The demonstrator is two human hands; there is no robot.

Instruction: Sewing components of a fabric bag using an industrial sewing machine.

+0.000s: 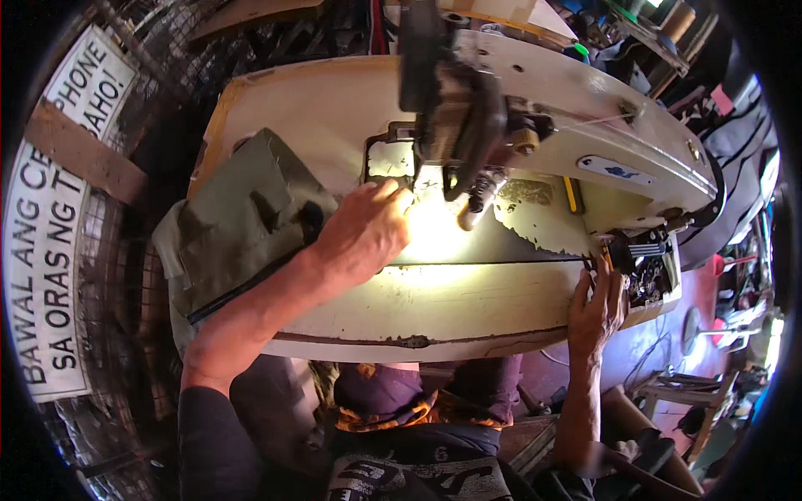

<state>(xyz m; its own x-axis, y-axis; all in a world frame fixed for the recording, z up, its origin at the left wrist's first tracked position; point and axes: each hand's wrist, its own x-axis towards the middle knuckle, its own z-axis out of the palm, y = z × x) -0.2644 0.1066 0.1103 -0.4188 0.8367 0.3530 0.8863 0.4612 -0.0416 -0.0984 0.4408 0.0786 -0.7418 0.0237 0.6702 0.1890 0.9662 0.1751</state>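
My left hand [372, 225] is at the lit needle area of a cream industrial sewing machine [576, 92], its fingers curled beneath the dark head [455, 117]; what they hold is hidden. My right hand [600, 305] has bent fingers at the right end of the machine bed, by a dark thin strip or edge [535, 260] and a black winder mechanism [643, 250]; I cannot make out what is in it. An olive fabric piece [234, 209] with a dark edge lies on the tabletop [309, 108], left of my left forearm.
A yellow-handled tool [573, 194] lies behind the bed under the arm. A wire mesh [159, 67] with white signs stands at the left. Spools [678, 18] on a rack, grey material [727, 175] and a wooden stool [681, 392] are at the right.
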